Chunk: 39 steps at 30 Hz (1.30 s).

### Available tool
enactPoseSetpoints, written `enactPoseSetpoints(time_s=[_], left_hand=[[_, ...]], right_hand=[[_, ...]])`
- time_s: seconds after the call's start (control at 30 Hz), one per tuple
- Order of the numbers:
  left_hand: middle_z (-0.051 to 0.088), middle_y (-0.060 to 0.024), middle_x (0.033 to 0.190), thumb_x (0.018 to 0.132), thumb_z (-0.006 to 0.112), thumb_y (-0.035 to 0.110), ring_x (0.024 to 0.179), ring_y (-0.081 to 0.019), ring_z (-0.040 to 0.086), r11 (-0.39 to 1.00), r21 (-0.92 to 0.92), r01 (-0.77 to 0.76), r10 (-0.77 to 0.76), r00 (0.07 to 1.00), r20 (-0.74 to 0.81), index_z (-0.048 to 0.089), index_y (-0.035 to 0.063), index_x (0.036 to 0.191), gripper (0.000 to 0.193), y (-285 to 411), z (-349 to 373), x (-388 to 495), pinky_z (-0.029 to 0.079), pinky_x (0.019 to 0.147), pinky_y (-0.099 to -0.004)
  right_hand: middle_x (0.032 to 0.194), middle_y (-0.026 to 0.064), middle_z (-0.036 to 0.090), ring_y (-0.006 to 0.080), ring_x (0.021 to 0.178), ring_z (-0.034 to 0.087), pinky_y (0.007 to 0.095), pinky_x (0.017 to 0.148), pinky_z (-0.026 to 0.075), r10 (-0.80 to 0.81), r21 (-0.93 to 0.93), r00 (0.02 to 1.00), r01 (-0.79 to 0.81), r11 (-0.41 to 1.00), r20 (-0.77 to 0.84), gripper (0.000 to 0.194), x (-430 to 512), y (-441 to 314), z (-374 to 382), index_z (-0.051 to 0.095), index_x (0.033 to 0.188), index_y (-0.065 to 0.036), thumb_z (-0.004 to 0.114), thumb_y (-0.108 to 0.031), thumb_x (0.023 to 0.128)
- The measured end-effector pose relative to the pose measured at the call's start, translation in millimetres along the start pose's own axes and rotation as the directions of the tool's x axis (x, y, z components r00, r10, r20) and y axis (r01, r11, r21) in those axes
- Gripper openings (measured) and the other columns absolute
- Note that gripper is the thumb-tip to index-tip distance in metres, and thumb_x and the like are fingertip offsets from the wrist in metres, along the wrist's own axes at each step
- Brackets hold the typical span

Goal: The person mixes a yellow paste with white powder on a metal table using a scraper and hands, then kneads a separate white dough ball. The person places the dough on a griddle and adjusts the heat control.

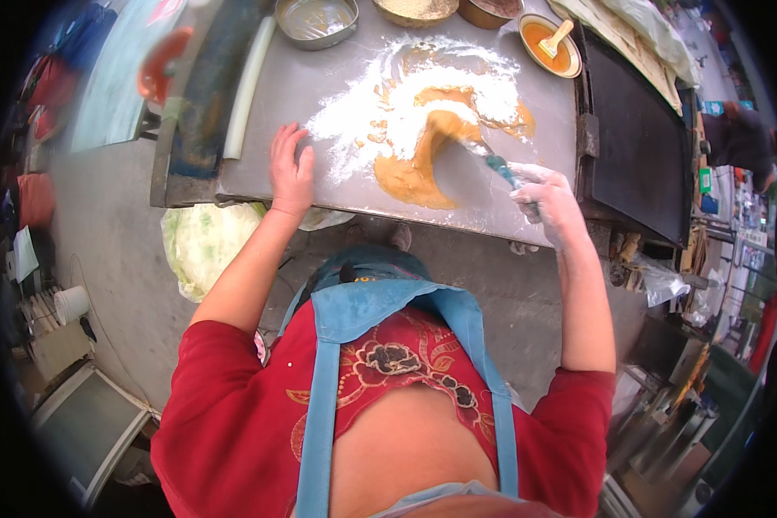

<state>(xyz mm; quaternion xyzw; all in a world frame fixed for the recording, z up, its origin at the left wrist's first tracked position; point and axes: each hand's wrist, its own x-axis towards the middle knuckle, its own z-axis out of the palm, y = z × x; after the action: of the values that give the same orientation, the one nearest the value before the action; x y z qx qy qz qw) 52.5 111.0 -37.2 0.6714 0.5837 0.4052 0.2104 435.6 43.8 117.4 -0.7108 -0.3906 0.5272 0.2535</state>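
My right hand [544, 197] grips the green handle of a scraper [497, 167], whose far end is covered by orange-brown, batter-like dough [411, 181]. The wet dough is stretched and folded over the tool, with white flour [362, 123] heaped and spread around it on the metal worktop [485, 210]. Flour coats my right fingers. My left hand [292, 169] rests at the worktop's near left part, fingers slightly apart, holding nothing, left of the flour.
A pale rolling pin [249, 90] lies at the left. Along the back stand an empty metal pan [317, 40], two filled bowls, and a dish [577, 65] of orange liquid with a brush [555, 39]. A black griddle [641, 142] adjoins the right side.
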Motion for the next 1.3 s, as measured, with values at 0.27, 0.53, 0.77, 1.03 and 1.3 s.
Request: enactPoseSetpoints(time_s=[0.27,0.53,0.77,1.03,1.3], left_hand=[[0.052,-0.0185,0.132,0.087,0.056,0.016,0.131,-0.0385,0.040,1.000,-0.008,0.003,-0.003,1.000,-0.012,0.060,0.0021,0.113,0.030,0,1,-2,0.031,0.109,-0.0449],[0.051,-0.0190,0.134,0.086,0.057,0.017,0.131,-0.0384,0.039,1.000,-0.010,-0.004,0.003,1.000,-0.006,0.059,0.0023,0.113,0.031,-5,5,-2,0.030,0.110,-0.0450],[0.049,-0.0202,0.136,0.087,0.055,0.018,0.132,-0.0379,0.039,0.998,0.049,0.031,-0.034,0.998,0.054,0.055,0.0001,0.124,0.041,17,0,-3,0.030,0.110,-0.0438],[0.046,-0.0187,0.141,0.096,0.045,0.029,0.134,-0.0329,0.039,0.939,-0.345,0.019,0.109,0.931,0.347,0.045,-0.0004,0.137,0.050,71,26,-23,0.027,0.112,-0.0391],[0.048,-0.0182,0.140,0.101,0.036,0.035,0.132,-0.0295,0.042,0.850,-0.502,0.161,0.112,0.876,0.470,0.047,-0.0014,0.136,0.052,78,22,-10,0.029,0.111,-0.0366]], right_hand=[[0.071,0.0021,0.051,0.0065,0.049,0.040,0.0199,0.040,0.027,0.136,0.469,0.969,-0.219,0.856,0.205,0.039,-2,-21,-13,0.054,0.117,0.003,0.050,-0.009,0.081],[0.067,-0.0004,0.047,0.0057,0.050,0.040,0.0203,0.040,0.026,0.076,0.519,0.984,-0.150,0.842,0.162,0.051,-12,-13,-23,0.053,0.125,0.004,0.052,-0.007,0.076],[0.092,0.0117,0.068,0.0183,0.078,0.064,0.0260,0.074,0.049,-0.204,-0.088,0.979,0.202,0.976,-0.023,0.055,-44,11,-31,0.062,0.121,0.000,0.056,-0.001,0.067],[0.103,0.0162,0.065,0.0337,0.093,0.063,0.0388,0.083,0.050,-0.355,-0.744,0.932,0.292,0.601,0.079,0.054,-48,56,-30,0.064,0.121,-0.016,0.062,-0.004,0.069],[0.115,0.0223,0.061,0.0376,0.108,0.058,0.0409,0.095,0.044,-0.384,-0.534,0.922,0.353,0.768,0.058,0.056,-12,50,97,0.054,0.131,-0.006,0.064,-0.013,0.076]])
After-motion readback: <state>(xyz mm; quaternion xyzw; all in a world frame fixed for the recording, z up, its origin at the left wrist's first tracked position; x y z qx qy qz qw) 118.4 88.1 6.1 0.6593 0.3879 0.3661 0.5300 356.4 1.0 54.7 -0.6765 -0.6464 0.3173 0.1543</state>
